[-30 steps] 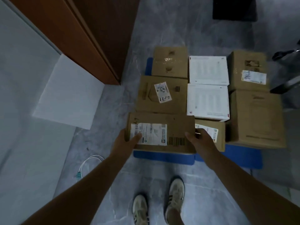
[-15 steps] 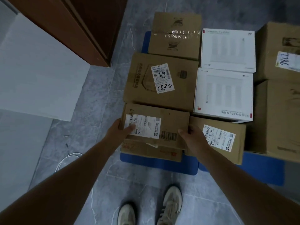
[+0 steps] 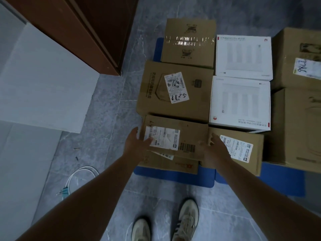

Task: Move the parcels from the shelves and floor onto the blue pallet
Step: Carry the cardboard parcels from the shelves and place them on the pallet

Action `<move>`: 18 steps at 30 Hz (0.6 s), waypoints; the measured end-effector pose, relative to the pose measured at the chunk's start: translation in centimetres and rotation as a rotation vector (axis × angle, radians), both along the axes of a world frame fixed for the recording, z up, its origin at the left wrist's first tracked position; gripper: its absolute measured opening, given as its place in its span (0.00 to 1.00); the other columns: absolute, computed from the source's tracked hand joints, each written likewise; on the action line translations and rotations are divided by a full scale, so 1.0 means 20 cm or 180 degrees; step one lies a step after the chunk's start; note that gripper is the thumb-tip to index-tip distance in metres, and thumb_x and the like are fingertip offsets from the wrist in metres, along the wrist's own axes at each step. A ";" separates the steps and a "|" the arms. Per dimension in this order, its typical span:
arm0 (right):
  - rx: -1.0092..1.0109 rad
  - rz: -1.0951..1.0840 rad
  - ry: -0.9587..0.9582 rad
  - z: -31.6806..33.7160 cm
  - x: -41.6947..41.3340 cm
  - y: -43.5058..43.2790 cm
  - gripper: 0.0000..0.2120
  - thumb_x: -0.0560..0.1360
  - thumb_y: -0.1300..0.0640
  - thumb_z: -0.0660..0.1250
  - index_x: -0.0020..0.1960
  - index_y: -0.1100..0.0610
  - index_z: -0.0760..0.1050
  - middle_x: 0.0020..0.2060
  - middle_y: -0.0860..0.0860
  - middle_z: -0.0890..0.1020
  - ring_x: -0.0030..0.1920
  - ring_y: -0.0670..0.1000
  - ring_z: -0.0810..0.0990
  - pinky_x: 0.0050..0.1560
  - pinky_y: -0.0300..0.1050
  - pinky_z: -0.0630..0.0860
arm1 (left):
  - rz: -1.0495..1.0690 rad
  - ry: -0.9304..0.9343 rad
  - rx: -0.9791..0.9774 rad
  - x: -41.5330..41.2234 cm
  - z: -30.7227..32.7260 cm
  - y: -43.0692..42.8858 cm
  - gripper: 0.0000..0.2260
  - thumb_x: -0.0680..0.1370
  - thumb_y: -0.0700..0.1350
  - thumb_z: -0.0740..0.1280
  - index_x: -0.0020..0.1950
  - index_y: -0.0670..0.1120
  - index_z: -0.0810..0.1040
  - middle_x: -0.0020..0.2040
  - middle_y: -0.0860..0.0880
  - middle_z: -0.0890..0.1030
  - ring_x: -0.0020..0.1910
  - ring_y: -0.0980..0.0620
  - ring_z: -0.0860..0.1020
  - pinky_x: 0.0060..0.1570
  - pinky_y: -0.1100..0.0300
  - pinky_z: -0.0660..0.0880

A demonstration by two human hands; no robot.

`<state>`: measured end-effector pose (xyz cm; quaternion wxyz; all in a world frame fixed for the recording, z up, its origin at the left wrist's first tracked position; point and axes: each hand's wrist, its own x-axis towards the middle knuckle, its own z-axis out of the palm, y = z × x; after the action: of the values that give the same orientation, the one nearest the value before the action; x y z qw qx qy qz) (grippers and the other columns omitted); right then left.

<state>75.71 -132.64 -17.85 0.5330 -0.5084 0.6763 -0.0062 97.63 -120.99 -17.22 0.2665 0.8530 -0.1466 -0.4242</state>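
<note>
- So our left hand (image 3: 137, 145) grips the parcel (image 3: 191, 134) by its left edge, thumb on the label (image 3: 165, 139)
- our right hand (image 3: 214, 150) pinches its right edge
- it lies on another box (image 3: 180, 165) at the blue pallet (image 3: 173, 178) front

Readable writing: handwritten numbers, one printed word, one label code.
A white label (image 3: 176, 87) on the middle brown parcel (image 3: 196, 105) bears handwritten "8825". The near white box (image 3: 241, 101) shows "Pro", printed upside down, and a red logo (image 3: 215, 118). A sticker (image 3: 237, 147) on the low parcel (image 3: 257, 153) reads "05 A26". The far-right parcel (image 3: 291, 49) has a sideways tag (image 3: 307, 67) beginning "98". The front parcel (image 3: 192, 133) carries a barcode (image 3: 186, 147); its small print is illegible.
</note>
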 end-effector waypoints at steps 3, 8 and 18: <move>-0.0222 0.0173 0.0029 0.26 0.01 -0.08 0.28 0.78 0.54 0.66 0.76 0.52 0.61 0.71 0.51 0.71 0.62 0.53 0.74 0.52 0.43 0.72 | -0.0395 0.0023 -0.0195 -0.05 0.24 -0.06 0.29 0.76 0.45 0.72 0.75 0.47 0.66 0.70 0.47 0.73 0.57 0.56 0.76 0.54 0.67 0.73; -0.0891 0.0596 -0.0215 1.06 0.04 -0.44 0.31 0.77 0.50 0.68 0.77 0.51 0.62 0.75 0.48 0.66 0.73 0.51 0.66 0.63 0.37 0.62 | -0.1009 -0.0062 -0.0646 -0.07 1.01 -0.40 0.21 0.76 0.42 0.72 0.68 0.44 0.70 0.61 0.52 0.77 0.56 0.57 0.76 0.48 0.72 0.74; -0.2516 0.1151 -0.0624 3.11 -0.09 -0.74 0.34 0.76 0.53 0.70 0.78 0.55 0.59 0.74 0.52 0.66 0.72 0.52 0.67 0.65 0.36 0.63 | -0.2750 -0.2110 -0.1454 -0.15 3.14 -0.90 0.37 0.78 0.54 0.69 0.80 0.42 0.54 0.79 0.44 0.57 0.77 0.46 0.57 0.74 0.57 0.55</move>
<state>73.96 -147.47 44.27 0.3519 -0.7802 0.4684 -0.2191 94.70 -139.00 45.54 0.1865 0.7240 -0.6439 -0.1627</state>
